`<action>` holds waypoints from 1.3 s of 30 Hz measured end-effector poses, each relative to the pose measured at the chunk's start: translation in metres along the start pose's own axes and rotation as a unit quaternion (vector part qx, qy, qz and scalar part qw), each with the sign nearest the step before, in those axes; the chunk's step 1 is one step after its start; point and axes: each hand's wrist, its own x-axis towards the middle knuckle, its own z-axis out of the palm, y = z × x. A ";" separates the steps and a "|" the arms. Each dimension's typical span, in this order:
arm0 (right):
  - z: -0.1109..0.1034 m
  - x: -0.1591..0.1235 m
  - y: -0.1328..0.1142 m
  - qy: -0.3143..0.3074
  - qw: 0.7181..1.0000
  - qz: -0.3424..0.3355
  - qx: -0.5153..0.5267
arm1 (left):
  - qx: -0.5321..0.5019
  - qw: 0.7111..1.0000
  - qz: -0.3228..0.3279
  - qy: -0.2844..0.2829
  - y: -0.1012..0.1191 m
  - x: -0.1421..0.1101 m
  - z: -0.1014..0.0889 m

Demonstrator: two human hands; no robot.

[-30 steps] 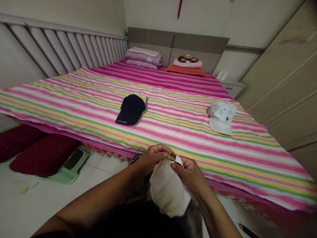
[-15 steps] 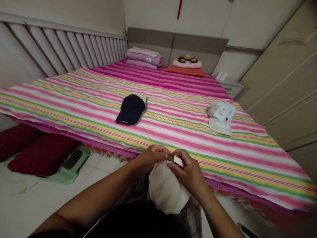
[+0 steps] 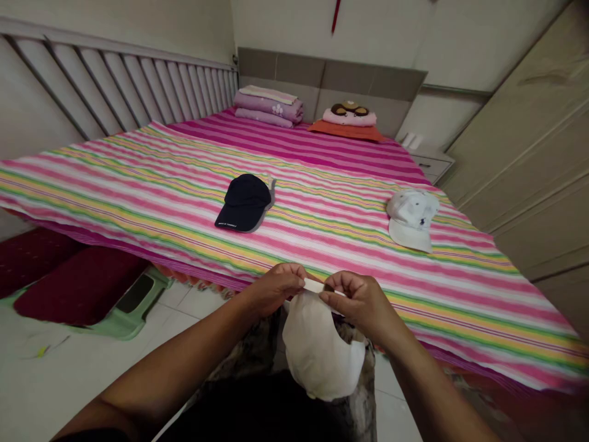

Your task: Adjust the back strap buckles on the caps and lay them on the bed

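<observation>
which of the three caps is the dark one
The dark navy cap, lying on the striped cover left of the white cap. The others are pale: that white cap and the off-white cap held by left hand and right hand.

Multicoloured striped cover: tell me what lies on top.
On the striped cover lie a navy cap and a white cap. Cloth directly beneath each is hidden, and the left hand and right hand hide part of its near edge.
</observation>
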 end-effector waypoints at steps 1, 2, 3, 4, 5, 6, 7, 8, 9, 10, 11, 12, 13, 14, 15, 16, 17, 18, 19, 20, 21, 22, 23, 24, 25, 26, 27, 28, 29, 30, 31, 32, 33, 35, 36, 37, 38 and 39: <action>-0.002 0.002 -0.001 -0.014 0.999 0.017 0.024 | 0.000 1.000 -0.001 -0.008 0.000 0.000 0.000; -0.003 0.005 -0.001 -0.026 0.998 0.030 0.044 | 0.000 1.000 -0.003 -0.017 0.000 0.001 -0.001; -0.004 0.008 -0.002 -0.038 0.996 0.038 0.065 | 0.002 1.000 -0.006 -0.027 0.000 0.001 -0.001; -0.005 0.011 -0.002 -0.050 0.994 0.047 0.089 | 0.007 0.999 -0.011 -0.034 -0.001 0.001 0.000; -0.005 0.014 -0.003 -0.066 0.989 0.058 0.120 | 0.015 0.999 -0.016 -0.037 -0.002 0.002 0.000; -0.006 0.018 -0.003 -0.086 0.981 0.073 0.157 | 0.023 0.999 -0.022 -0.037 -0.003 0.002 0.001; -0.006 0.020 -0.002 -0.109 0.970 0.088 0.198 | 0.029 0.999 -0.027 -0.033 -0.004 0.003 0.001; -0.007 0.023 -0.002 -0.134 0.956 0.103 0.240 | 0.029 0.999 -0.028 -0.027 -0.005 0.003 0.001; -0.007 0.025 -0.001 -0.155 0.940 0.117 0.280 | 0.022 0.999 -0.026 -0.021 -0.006 0.004 0.001; -0.008 0.027 0.000 -0.168 0.926 0.127 0.314 | 0.010 1.000 -0.022 -0.016 -0.006 0.005 0.001; -0.009 0.029 0.002 -0.172 0.915 0.132 0.340 | -0.005 1.000 -0.018 -0.013 -0.006 0.005 0.001; -0.011 0.031 0.004 -0.169 0.911 0.132 0.352 | -0.017 1.000 -0.014 -0.009 -0.006 0.006 0.001; -0.013 0.032 0.007 -0.159 0.913 0.127 0.353 | -0.026 1.000 -0.012 -0.005 -0.006 0.006 0.001; -0.015 0.032 0.010 -0.149 0.920 0.118 0.343 | -0.033 0.999 -0.011 0.001 -0.006 0.006 0.000; -0.017 0.032 0.013 -0.146 0.927 0.110 0.326 | -0.037 0.999 -0.011 0.008 -0.005 0.006 0.000; -0.020 0.031 0.016 -0.150 0.934 0.106 0.307 | -0.041 0.999 -0.010 0.016 -0.005 0.006 -0.001; -0.022 0.030 0.019 -0.159 0.937 0.106 0.293 | -0.046 0.999 -0.008 0.026 -0.005 0.005 -0.002; -0.024 0.029 0.022 -0.169 0.936 0.110 0.288 | -0.048 0.998 -0.006 0.034 -0.005 0.005 -0.002; -0.026 0.028 0.023 -0.179 0.932 0.116 0.293 | -0.048 0.998 -0.005 0.041 -0.005 0.005 -0.002; -0.027 0.026 0.025 -0.187 0.926 0.121 0.303 | -0.043 0.998 -0.005 0.043 -0.006 0.005 -0.003; -0.027 0.025 0.025 -0.193 0.921 0.124 0.316 | -0.035 0.998 -0.009 0.042 -0.008 0.005 -0.002; -0.026 0.023 0.025 -0.196 0.916 0.122 0.327 | -0.025 0.999 -0.016 0.039 -0.009 0.006 -0.002; -0.025 0.023 0.024 -0.202 0.914 0.118 0.333 | -0.016 0.999 -0.023 0.035 -0.010 0.006 -0.001; -0.024 0.022 0.023 -0.210 0.912 0.115 0.333 | -0.009 0.999 -0.030 0.034 -0.012 0.007 0.000; -0.022 0.022 0.022 -0.220 0.911 0.112 0.330 | -0.005 0.999 -0.034 0.036 -0.012 0.007 0.001; -0.021 0.021 0.020 -0.227 0.910 0.111 0.329 | -0.005 0.999 -0.035 0.040 -0.012 0.007 0.002; -0.020 0.021 0.019 -0.232 0.908 0.110 0.330 | -0.007 0.998 -0.035 0.044 -0.012 0.008 0.003; -0.020 0.021 0.018 -0.232 0.907 0.111 0.332 | -0.010 0.998 -0.033 0.047 -0.012 0.008 0.004; -0.020 0.021 0.018 -0.228 0.907 0.113 0.335 | -0.013 0.998 -0.030 0.049 -0.011 0.007 0.005; -0.019 0.021 0.017 -0.219 0.909 0.113 0.337 | -0.014 0.998 -0.028 0.050 -0.010 0.007 0.005; -0.019 0.021 0.017 -0.208 0.911 0.112 0.338 | -0.015 0.998 -0.028 0.051 -0.009 0.007 0.006; -0.018 0.021 0.016 -0.199 0.913 0.108 0.338 | -0.015 0.998 -0.028 0.050 -0.009 0.007 0.006; -0.017 0.021 0.016 -0.194 0.916 0.104 0.335 | -0.014 0.998 -0.027 0.049 -0.009 0.007 0.005; -0.015 0.021 0.014 -0.194 0.921 0.099 0.323 | -0.011 0.999 -0.023 0.045 -0.011 0.008 0.005; -0.014 0.022 0.013 -0.194 0.925 0.099 0.313 | -0.009 0.999 -0.021 0.044 -0.012 0.008 0.004; -0.012 0.022 0.012 -0.190 0.929 0.101 0.300 | -0.007 0.999 -0.018 0.044 -0.013 0.008 0.004; -0.011 0.022 0.011 -0.181 0.935 0.104 0.288 | -0.005 0.999 -0.015 0.046 -0.014 0.009 0.003; -0.011 0.022 0.010 -0.171 0.940 0.108 0.277 | -0.005 0.999 -0.013 0.049 -0.015 0.009 0.003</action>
